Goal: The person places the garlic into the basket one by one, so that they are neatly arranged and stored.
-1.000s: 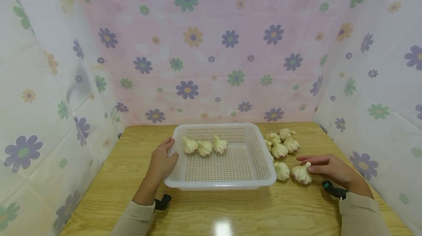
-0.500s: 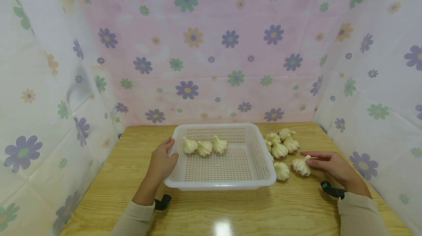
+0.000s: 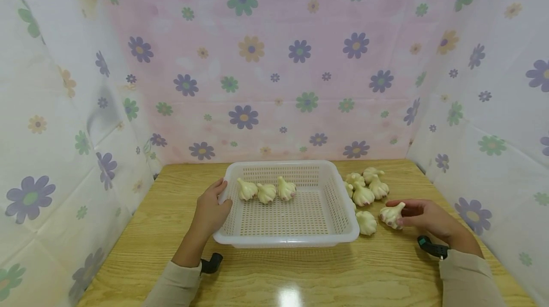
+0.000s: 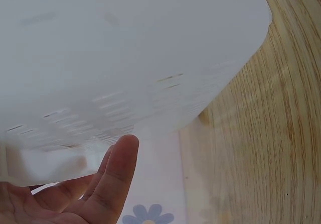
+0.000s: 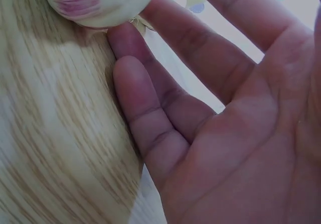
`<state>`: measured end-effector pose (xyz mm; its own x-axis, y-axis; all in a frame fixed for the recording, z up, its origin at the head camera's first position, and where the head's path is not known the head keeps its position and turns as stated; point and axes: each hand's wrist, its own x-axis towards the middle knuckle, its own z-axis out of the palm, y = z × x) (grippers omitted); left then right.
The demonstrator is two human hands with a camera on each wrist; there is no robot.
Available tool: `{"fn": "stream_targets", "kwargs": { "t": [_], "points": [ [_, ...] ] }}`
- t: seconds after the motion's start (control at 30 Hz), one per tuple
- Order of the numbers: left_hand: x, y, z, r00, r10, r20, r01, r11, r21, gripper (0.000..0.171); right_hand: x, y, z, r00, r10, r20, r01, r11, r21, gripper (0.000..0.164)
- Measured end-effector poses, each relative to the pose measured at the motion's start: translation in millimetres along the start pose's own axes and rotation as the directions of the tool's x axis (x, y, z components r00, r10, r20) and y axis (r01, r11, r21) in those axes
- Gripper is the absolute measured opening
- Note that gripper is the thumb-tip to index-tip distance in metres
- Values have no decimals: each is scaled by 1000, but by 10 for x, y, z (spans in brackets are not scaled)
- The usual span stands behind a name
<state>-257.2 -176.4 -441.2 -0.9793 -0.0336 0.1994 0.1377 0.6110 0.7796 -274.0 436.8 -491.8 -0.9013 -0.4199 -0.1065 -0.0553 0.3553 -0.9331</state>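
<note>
A white perforated plastic basket (image 3: pixel 285 240) stands on the wooden table with 3 garlic bulbs (image 3: pixel 267 194) inside, toward its back left. My left hand (image 3: pixel 211 209) grips the basket's left rim, thumb on the inner side and fingers outside; the left wrist view shows the fingers (image 4: pixel 113 179) close to the slotted wall. Right of the basket, my right hand (image 3: pixel 433 219) holds a garlic bulb (image 3: pixel 389 216) between thumb and fingers. In the right wrist view the purple-streaked bulb (image 5: pixel 100 5) is partly cut off at the top, with the fingertips against it.
Several more garlic bulbs (image 3: pixel 363 196) are clustered by the basket's right wall, some partly hidden behind it. One bulb (image 3: pixel 366 223) lies between the basket and my right hand. Flowered cloth (image 3: pixel 274 107) encloses the table (image 3: pixel 343 278) at the back and sides.
The right hand's bulb has shifted slightly and turned, and the fingers now reach farther round behind it. The left hand and the basket have stayed put.
</note>
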Motion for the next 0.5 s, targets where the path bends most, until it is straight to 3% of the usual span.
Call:
{"fn": "stream_targets", "kwargs": {
  "t": [0.17, 0.4, 0.5],
  "points": [
    [-8, 14, -4, 1000, -1, 3, 1, 1000, 0, 61, 17, 6, 1, 999, -13, 38, 14, 1000, -25, 62],
    [-15, 27, -8, 1000, 2, 1, -2, 1000, 10, 61, 14, -17, 17, 999, 32, -23, -33, 997, -63, 60],
    [-17, 31, -10, 1000, -1, 2, 1, 1000, 12, 61, 11, -21, 17, 999, 15, -29, -18, 997, -74, 59]
  ]
}}
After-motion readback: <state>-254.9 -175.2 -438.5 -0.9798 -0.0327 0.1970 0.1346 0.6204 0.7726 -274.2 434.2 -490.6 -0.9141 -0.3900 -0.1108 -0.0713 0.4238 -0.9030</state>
